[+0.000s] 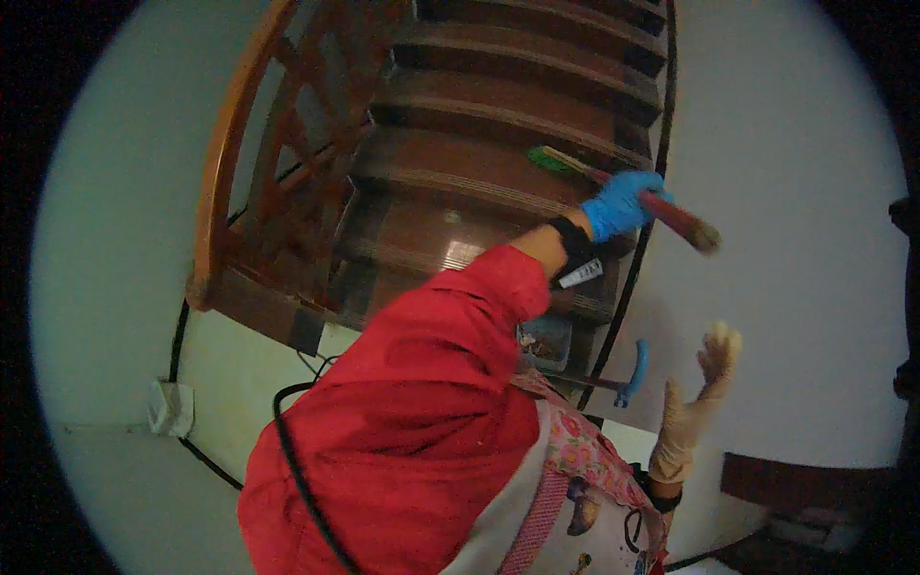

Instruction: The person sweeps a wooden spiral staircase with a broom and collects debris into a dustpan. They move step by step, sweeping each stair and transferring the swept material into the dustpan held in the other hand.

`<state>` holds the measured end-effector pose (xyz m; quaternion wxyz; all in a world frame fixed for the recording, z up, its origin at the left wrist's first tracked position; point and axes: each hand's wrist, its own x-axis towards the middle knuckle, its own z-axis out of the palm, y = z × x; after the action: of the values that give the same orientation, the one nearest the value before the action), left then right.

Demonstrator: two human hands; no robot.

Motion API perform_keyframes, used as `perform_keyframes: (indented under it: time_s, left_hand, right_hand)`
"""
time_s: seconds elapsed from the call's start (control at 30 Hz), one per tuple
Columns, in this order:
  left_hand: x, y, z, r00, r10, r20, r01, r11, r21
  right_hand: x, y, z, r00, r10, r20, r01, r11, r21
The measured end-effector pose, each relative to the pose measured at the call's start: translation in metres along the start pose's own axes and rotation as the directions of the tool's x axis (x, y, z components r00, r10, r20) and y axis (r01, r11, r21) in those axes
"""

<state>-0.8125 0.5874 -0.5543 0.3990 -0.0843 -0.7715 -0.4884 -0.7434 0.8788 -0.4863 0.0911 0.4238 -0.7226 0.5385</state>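
My left hand (624, 205), in a blue glove, is closed around the dark red handle of a brush (675, 215). Green bristles lie at its far left end, over a stair tread; the other end is tan and blurred. In a cream glove, my right hand (697, 410) is raised before the wall at the right, fingers apart, holding nothing. Between my left sleeve and the wall, low on the stairs, is a dustpan-like tray (550, 341) with brown debris in it. A rod with a blue curved grip (636, 374) reaches from beside it towards my right hand.
Brown stone stairs (460, 158) fill the upper middle. A wooden banister (215, 180) runs along their left side, and a pale wall (776, 215) with dark skirting bounds the right. A black cable (295, 460) crosses my red sleeve. A white box (171, 407) stands at lower left.
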Motion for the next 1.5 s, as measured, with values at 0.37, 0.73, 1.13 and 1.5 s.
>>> perform_keyframes:
  time_s: [0.37, 0.73, 1.13, 1.5]
  left_hand:
    - [-0.083, 0.024, 0.016, 0.983, -0.094, 0.156, 0.037, 0.941, 0.336]
    - [-0.064, 0.086, 0.054, 0.857, -0.149, 0.493, 0.050, 0.977, 0.209]
    - [-0.152, 0.094, -0.115, 0.964, -0.248, -0.095, 0.261, 0.831, 0.491]
    - [-0.266, -0.031, -0.171, 0.852, -0.464, -0.241, 0.511, 0.641, 0.572]
  right_hand:
    - [-0.006, -0.108, 0.049, 0.968, 0.171, 0.184, -0.176, 0.984, 0.009]
    - [0.038, -0.151, -0.066, 0.928, -0.371, 0.039, 0.277, 0.755, 0.595]
    - [0.106, -0.146, -0.009, 0.636, -0.717, 0.286, 0.571, 0.187, -0.799]
    - [0.048, -0.046, 0.142, 0.897, 0.238, 0.372, -0.418, 0.727, 0.545]
